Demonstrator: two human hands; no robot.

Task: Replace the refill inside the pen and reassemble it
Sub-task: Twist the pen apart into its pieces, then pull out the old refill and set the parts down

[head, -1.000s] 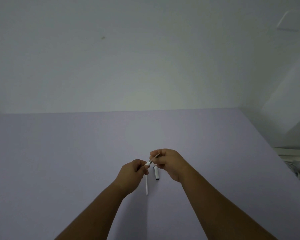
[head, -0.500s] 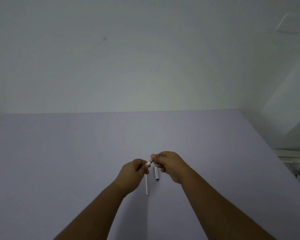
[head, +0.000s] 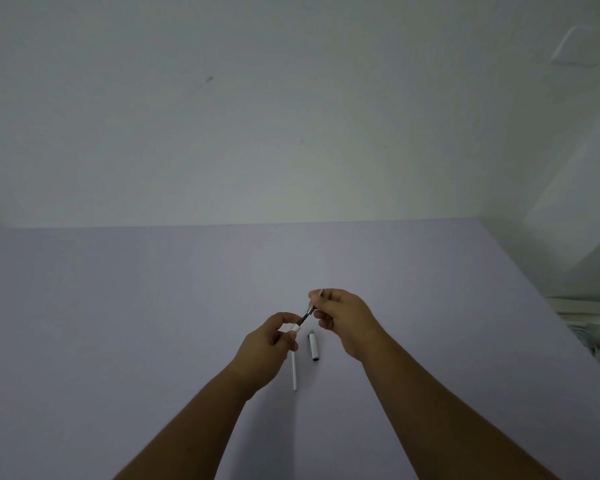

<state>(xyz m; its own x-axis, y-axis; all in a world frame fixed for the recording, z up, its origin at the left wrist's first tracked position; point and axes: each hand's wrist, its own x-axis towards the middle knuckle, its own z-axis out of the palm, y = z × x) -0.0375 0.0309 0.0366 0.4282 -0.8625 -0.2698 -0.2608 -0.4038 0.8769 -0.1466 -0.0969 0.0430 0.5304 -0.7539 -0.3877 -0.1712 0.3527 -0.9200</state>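
Above the lilac surface [head: 118, 306], a thin, light refill [head: 305, 317] is pinched by the right hand [head: 343, 318]; the white barrel [head: 294, 367] is gripped by the left hand [head: 267, 344]. The refill probably bends easily, so it is best held near the barrel.

Your left hand [head: 269, 344] grips white pen barrel [head: 294, 370] near its top; right hand [head: 343, 315] pinches dark refill [head: 305, 317] sticking out of barrel. Pen cap [head: 313, 345] lies on lavender table [head: 118, 306], just right of barrel.
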